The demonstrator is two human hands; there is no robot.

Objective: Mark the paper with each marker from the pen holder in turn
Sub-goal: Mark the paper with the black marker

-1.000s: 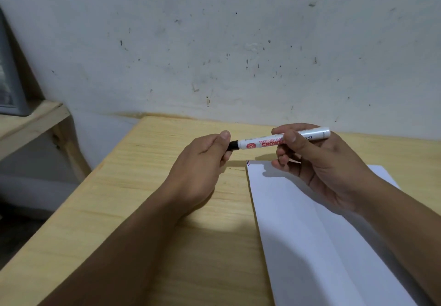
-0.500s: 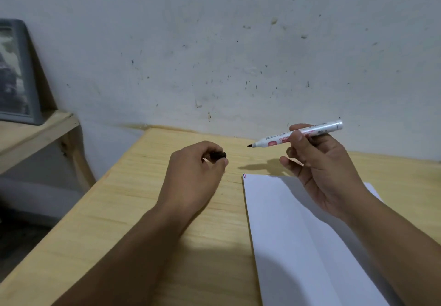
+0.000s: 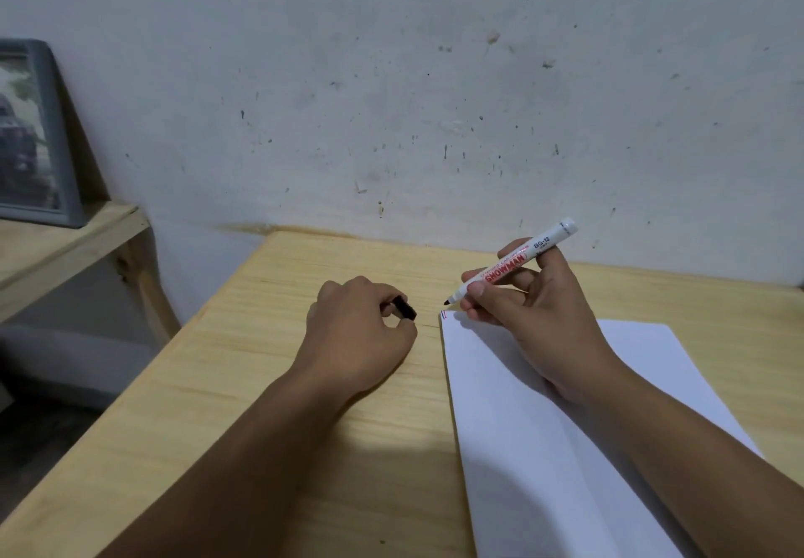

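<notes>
Pale, pockmarked plaster wall [image 3: 391,100] filled the far side of the room, and a light wooden table [image 3: 269,383] was pushed up against it. At the far left a lower wooden shelf [image 3: 56,244] carried a grey picture frame [image 3: 35,135] leaning on the wall. On the right half of the table lay a white sheet of paper [image 3: 544,448], its far left corner carrying a few short red and blue strokes [image 3: 444,314].

Both forearms reached in from the near edge. The right hand [image 3: 535,318] rested on the far part of the paper, its thumb and first fingers pinching a white Snowman marker [image 3: 513,268] near the writing end. The marker was uncapped and tilted, its back end raised toward the far right and its black tip [image 3: 447,302] pointing down to the left, just above the marked corner; I could not tell whether it touched the sheet.

The left hand [image 3: 356,335] sat on bare wood just left of the paper, fingers curled in, thumb and forefinger pinching the small black cap [image 3: 405,308].
</notes>
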